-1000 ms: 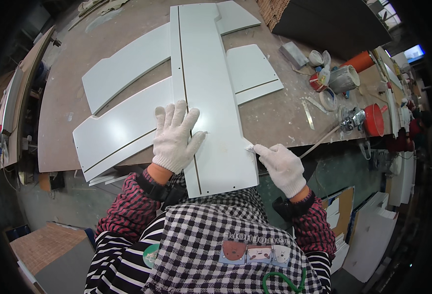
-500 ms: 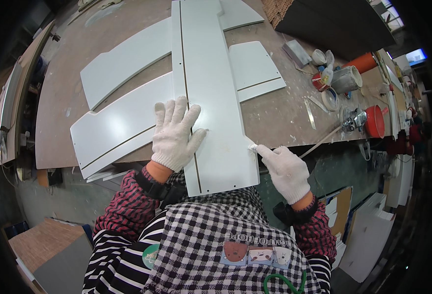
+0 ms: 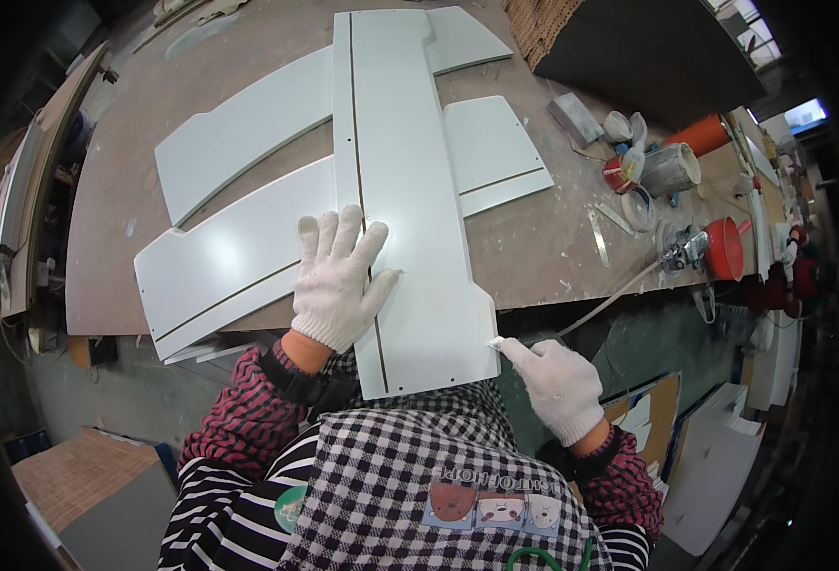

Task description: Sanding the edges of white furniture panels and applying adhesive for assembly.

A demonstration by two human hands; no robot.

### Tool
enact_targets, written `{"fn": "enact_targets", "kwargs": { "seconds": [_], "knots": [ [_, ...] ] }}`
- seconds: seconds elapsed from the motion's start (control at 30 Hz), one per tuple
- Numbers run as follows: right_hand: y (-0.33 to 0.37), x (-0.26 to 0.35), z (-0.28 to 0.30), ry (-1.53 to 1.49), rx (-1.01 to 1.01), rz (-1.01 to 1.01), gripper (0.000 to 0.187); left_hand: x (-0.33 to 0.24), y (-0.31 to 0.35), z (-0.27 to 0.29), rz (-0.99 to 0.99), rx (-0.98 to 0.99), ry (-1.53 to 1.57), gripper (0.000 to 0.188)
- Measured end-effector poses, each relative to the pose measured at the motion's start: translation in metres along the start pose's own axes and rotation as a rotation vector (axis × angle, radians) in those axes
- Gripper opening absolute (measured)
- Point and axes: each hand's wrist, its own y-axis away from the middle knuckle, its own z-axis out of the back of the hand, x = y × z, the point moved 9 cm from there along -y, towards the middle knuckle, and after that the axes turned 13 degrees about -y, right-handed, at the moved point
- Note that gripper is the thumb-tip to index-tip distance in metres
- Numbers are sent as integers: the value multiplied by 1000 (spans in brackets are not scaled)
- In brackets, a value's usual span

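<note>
A long white panel [image 3: 410,195] with a dark groove and a stepped right edge lies lengthwise before me, its near end overhanging the table by my apron. My left hand [image 3: 335,281], in a white knit glove, rests flat on the panel across the groove, fingers spread. My gloved right hand [image 3: 560,385] is at the panel's right edge near the close corner. Its index finger points to that edge, the others curled in. A small whitish bit [image 3: 497,343] shows at the fingertip, too small to name.
Other white panels [image 3: 238,143] lie under the long one on the brown worktable [image 3: 105,257]. To the right are a grey block [image 3: 574,118], a tape roll [image 3: 638,207], a can [image 3: 672,167], a red cup [image 3: 724,247] and a hose [image 3: 610,297]. Boards [image 3: 714,466] lean below.
My right hand has slid along the panel's right edge toward me, from the step to near the close corner. My left hand stays at the same place on the panel.
</note>
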Motion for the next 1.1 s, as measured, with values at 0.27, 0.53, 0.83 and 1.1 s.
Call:
{"fn": "enact_targets", "kwargs": {
  "seconds": [0.27, 0.53, 0.83, 1.1],
  "knots": [
    [-24, -10, 12, -235, -216, 113, 38, -2, 6, 4, -15, -201, -68, 51],
    [-12, -25, -12, -282, -227, 89, 42, -1, 5, 4, -30, -132, -35, 52],
    [-13, -5, 11, -240, -205, 84, 46, -5, 5, 4, -43, -173, -69, 51],
    [1, -2, 4, -41, -73, 46, 45, -1, 3, -2, -20, -57, -1, 53]
  ]
}}
